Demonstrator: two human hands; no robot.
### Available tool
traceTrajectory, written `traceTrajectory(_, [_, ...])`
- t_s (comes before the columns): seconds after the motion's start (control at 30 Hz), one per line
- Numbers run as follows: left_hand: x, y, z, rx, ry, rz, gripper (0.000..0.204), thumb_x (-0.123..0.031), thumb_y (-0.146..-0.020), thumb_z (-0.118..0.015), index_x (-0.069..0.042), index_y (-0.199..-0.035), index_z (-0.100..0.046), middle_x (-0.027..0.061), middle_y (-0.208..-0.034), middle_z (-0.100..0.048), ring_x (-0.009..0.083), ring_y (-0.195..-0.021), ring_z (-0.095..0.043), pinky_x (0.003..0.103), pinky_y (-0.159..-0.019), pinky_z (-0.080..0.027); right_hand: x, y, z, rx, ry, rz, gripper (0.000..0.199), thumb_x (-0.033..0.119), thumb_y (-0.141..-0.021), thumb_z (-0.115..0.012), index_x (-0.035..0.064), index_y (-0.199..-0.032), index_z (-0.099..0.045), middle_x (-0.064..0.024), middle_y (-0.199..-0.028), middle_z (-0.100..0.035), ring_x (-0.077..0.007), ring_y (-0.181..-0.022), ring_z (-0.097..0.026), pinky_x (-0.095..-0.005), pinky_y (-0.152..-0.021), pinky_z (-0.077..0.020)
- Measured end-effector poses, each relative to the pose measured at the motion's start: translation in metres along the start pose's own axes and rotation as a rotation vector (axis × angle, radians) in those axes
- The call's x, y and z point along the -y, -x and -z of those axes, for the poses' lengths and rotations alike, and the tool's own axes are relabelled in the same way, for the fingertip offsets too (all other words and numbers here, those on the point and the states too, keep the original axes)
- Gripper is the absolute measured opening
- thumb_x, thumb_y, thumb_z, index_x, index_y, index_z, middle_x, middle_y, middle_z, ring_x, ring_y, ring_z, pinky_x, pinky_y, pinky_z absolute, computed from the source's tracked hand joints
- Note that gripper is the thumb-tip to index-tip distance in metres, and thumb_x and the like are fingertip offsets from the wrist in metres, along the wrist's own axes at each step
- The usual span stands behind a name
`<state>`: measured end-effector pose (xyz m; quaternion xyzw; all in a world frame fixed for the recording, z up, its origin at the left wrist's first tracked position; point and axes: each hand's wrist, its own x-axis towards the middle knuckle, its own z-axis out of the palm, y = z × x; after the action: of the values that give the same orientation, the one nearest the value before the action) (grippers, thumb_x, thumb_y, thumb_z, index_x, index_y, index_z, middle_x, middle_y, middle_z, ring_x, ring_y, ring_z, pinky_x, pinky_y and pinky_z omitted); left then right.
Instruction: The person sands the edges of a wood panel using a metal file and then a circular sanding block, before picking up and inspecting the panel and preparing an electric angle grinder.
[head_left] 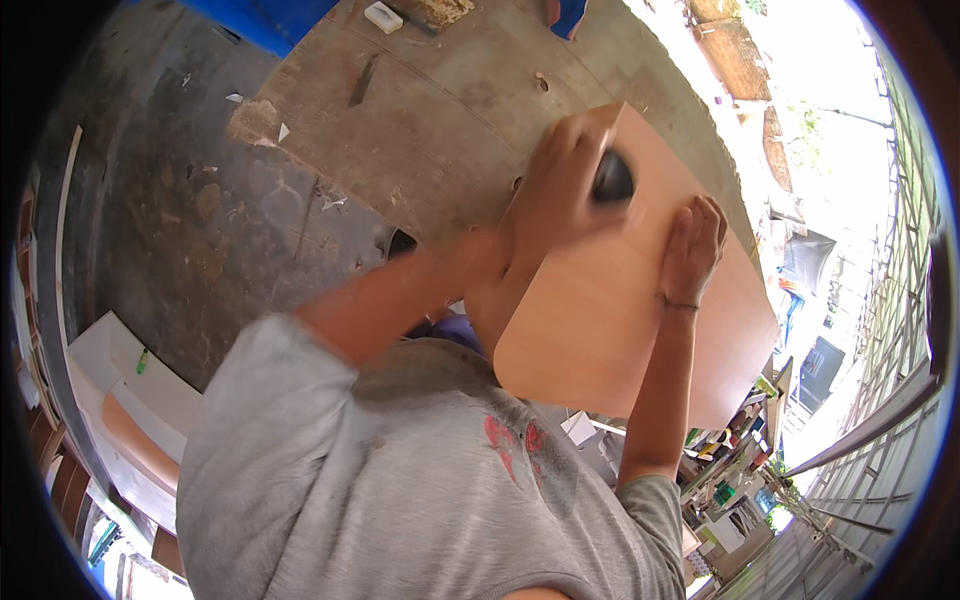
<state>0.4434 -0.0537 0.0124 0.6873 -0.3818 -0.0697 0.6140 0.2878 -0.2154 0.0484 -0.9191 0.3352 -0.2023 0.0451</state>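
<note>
A: What is nearest?
B: The grey shirt (400, 480), just on the near side of the wood-grain panel (590, 320). A dark cord circles the right wrist.

A: And the panel against the fingers?
B: It lies under both hands. The right hand (692, 250) rests palm down toward the panel's right edge, fingers extended and close together, touching its face.

A: The left hand?
B: The left hand (565, 175) is over the panel's far left corner, blurred. A dark rounded object (612, 178) shows beside its fingers, over the panel's face. I can't tell whether the fingers are gripping it or how wide they stand.

A: What about the panel's shape?
B: Its near left corner is rounded, and a side face shows below its left edge.

A: Beyond it?
B: The worn brown table (440, 130) spreads to the left of the panel and past its far end. Well left of the panel stands a white piece (110, 350) with a small green item (143, 361) on it. Farther beyond the panel, on the table, lies a small white block (383, 17), and a blue sheet-like thing (265, 20) is off to that block's left.
</note>
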Motion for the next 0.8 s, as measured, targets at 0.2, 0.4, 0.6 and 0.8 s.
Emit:
traceTrajectory(0.2, [0.003,-0.004,-0.002,0.029,0.037,0.011,0.074,-0.031,-0.067,-0.08,0.004,-0.123,-0.046,0.0242,-0.116,-0.046,0.0411,-0.108,-0.046,0.047,-0.096,-0.038,-0.001,-0.001,0.0,0.018,-0.044,0.112,0.028,0.019,-0.092,-0.055,0.0004,-0.113,-0.059,-0.0165,-0.122,-0.057,-0.0331,-0.116,-0.052,-0.0416,-0.102,-0.0373])
traceTrajectory(0.4, [-0.053,0.127,0.058,0.165,0.035,0.088,0.08,-0.033,-0.069,-0.08,0.002,-0.13,-0.042,0.0224,-0.12,-0.044,0.041,-0.114,-0.044,0.046,-0.099,-0.036,0.0,0.006,0.005,-0.006,-0.114,0.014,0.026,0.02,-0.093,-0.054,0.0015,-0.111,-0.059,-0.0156,-0.12,-0.057,-0.032,-0.117,-0.051,-0.0426,-0.101,-0.0369])
traceTrajectory(0.6, [-0.018,0.028,0.016,0.07,-0.164,0.049,0.072,-0.036,-0.074,-0.076,0.001,-0.127,-0.044,0.0208,-0.114,-0.046,0.0371,-0.106,-0.046,0.045,-0.094,-0.039,0.002,0.001,0.003,0.011,-0.172,0.043,0.026,0.024,-0.094,-0.052,0.0059,-0.111,-0.06,-0.0141,-0.121,-0.057,-0.0314,-0.119,-0.049,-0.0436,-0.103,-0.0333])
traceTrajectory(0.8, [-0.072,0.166,0.066,0.153,-0.127,0.109,0.08,-0.036,-0.072,-0.079,0.0,-0.133,-0.041,0.0223,-0.121,-0.044,0.037,-0.118,-0.043,0.043,-0.1,-0.036,-0.008,0.008,0.004,0.029,-0.126,0.017,0.029,0.029,-0.096,-0.047,0.0083,-0.111,-0.06,-0.0117,-0.123,-0.056,-0.0304,-0.122,-0.046,-0.0446,-0.105,-0.0289])
